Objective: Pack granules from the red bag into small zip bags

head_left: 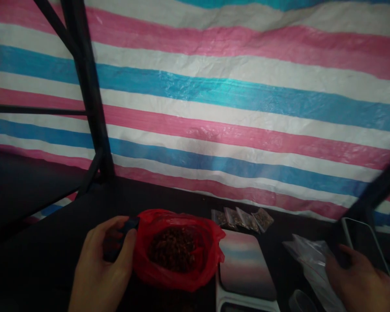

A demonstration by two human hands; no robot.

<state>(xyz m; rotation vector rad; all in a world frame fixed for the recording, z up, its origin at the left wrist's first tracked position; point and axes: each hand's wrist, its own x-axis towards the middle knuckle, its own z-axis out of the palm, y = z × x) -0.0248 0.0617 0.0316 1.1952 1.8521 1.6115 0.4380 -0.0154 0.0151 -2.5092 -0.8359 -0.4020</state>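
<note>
I'm seeing two bare hands, the left hand point(104, 255) and the right hand point(360, 281). Slim fingers on both; the right sits dim in shadow.

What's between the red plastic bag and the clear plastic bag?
The head view shows a digital scale between the red plastic bag and the clear plastic bag.

A red plastic bag point(178, 279), its mouth rolled open, is filled with dark brown granules point(172, 251). A dark blue object point(130, 225) is gripped by the left hand point(104, 255) at the bag's left rim. A dark-screened smartphone point(362, 238) on the right is touched by the right hand point(359, 279).
</note>
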